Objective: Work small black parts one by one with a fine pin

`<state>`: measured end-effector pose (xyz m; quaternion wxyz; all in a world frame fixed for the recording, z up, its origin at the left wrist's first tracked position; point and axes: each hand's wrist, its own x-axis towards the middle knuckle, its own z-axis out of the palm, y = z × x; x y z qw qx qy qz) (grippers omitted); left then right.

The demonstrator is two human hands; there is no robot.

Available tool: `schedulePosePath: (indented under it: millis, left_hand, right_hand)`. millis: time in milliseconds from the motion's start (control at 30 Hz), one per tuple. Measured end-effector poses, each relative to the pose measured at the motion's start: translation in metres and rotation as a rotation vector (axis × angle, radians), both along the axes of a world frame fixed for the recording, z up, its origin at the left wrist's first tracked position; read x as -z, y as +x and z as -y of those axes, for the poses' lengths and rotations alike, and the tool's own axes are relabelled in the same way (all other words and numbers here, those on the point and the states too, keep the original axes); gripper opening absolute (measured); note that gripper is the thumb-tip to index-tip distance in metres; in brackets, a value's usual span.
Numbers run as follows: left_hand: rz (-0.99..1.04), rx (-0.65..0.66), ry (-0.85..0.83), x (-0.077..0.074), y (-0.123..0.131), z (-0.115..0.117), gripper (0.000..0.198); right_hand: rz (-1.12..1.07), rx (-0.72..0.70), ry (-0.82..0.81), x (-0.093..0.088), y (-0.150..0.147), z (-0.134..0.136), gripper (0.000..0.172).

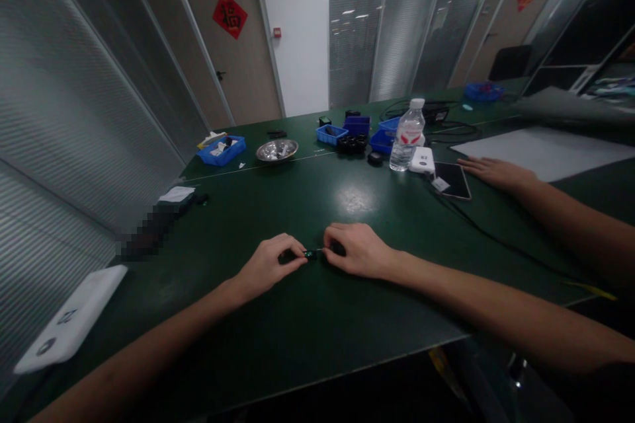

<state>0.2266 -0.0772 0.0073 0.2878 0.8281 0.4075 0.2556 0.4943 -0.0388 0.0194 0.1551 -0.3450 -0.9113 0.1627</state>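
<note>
My left hand [272,261] pinches a small dark piece with a green glint [310,254] between thumb and fingertips, just above or on the green table [248,225]. Facing it from the right, my right hand [361,250] has its thumb and index finger closed at the other end, where a thin pale tip [320,250] shows. Whether the pale tip belongs to the dark piece or is separate, I cannot tell. The piece is too small to name, and fingertips cover part of it.
Across the back stand a blue tray [221,151], a metal dish [276,151], a small blue bin [331,134] and a water bottle [407,135]. Another person's hand [496,173] rests right of a dark tablet-like slab [454,181]. A white device [72,320] lies at left.
</note>
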Motion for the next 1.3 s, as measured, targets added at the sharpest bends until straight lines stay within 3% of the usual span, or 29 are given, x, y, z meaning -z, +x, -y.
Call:
schedulePosePath:
  millis: [1300]
  left_hand:
    - [-0.041, 0.01, 0.022, 0.0004, 0.0001, -0.0005, 0.017]
  right_hand:
    - [-0.026, -0.092, -0.016, -0.0017, -0.002, 0.0044, 0.015]
